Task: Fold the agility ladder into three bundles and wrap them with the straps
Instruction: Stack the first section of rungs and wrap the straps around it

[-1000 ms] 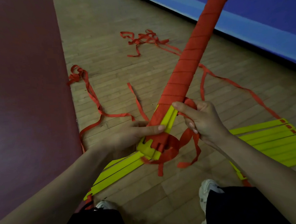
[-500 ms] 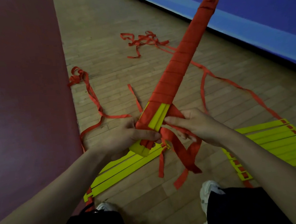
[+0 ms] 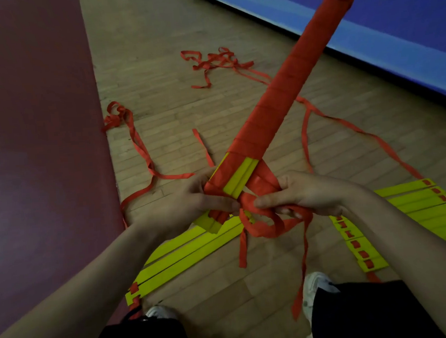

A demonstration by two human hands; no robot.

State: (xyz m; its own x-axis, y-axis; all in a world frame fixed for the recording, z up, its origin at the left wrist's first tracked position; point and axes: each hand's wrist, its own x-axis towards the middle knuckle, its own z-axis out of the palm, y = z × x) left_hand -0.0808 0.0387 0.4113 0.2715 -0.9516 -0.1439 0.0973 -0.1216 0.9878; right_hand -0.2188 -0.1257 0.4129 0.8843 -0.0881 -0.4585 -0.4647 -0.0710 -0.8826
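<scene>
Hanging just above the shoes (image 3: 315, 285), two strap tails (image 3: 305, 255) trail from a strap loop (image 3: 267, 229) that the right hand (image 3: 310, 194) pinches between thumb and curled fingers. A second ago that hand sat higher against the bundle's side; it has come down level with the left hand (image 3: 192, 205), thumb nearly touching thumb. The left hand grips the near end of the bundle (image 3: 277, 96), fingers curled beneath and thumb laid across the yellow rungs. A short yellow stretch stays bare ahead of it. Beyond, the red binding runs unbroken to the raised tip near the blue wall panel (image 3: 392, 38). Judged stage: closing turns on the first bundle. The left rung stack (image 3: 186, 258) and right rung stack (image 3: 417, 208) lie flat on the floor (image 3: 226, 313), unwrapped, with loose straps (image 3: 217, 61) farther off.
</scene>
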